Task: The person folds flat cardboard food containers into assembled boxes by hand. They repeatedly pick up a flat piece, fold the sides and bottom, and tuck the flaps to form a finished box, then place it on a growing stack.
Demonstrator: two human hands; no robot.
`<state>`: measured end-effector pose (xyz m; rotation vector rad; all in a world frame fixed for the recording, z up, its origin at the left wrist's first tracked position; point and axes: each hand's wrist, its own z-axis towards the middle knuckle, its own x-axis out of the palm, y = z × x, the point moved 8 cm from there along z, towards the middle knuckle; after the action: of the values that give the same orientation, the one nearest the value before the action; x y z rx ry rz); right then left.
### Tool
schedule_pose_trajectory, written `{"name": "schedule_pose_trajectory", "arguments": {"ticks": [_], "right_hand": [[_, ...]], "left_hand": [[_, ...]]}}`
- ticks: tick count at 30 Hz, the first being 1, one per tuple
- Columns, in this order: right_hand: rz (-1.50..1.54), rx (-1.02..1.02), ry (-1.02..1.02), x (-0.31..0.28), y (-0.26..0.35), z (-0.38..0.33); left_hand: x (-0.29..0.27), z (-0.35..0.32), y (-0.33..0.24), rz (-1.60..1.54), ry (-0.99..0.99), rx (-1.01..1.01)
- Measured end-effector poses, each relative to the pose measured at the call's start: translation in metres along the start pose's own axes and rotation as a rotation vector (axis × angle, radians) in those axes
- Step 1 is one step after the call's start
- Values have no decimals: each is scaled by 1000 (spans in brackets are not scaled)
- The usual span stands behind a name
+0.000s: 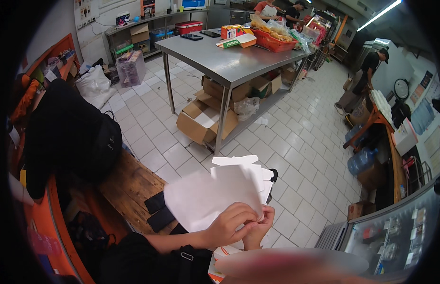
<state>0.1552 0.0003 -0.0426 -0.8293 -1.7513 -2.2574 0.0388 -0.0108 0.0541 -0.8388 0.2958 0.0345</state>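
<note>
A thin white sheet of paper [208,194] spreads out in front of me, slightly blurred and lifted. My left hand [236,221] reaches across from the lower left, its fingers closed at the sheet's near right corner. Right beside it, my right hand [261,229] pinches the same corner, and the fingertips of both hands meet there. Behind the sheet shows an unfolded white carton [235,160] with flaps, partly covered by it. Below my hands lies a white and orange carton [222,253], cut off by my dark clothing and a blurred shape.
A wooden bench [130,189] on the left carries a black bag [73,132] and two dark flat objects [158,213]. Ahead stands a steel table [224,59] with a red basket [272,42] and cardboard boxes [201,118] beneath. A glass-topped cabinet [390,236] is at right; people stand farther back.
</note>
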Motion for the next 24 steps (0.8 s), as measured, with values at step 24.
{"name": "schedule_pose_trajectory", "arguments": {"ticks": [24], "right_hand": [[268,556,43,13,-46,-9]], "left_hand": [[-44,17,7,799,529,503]]}}
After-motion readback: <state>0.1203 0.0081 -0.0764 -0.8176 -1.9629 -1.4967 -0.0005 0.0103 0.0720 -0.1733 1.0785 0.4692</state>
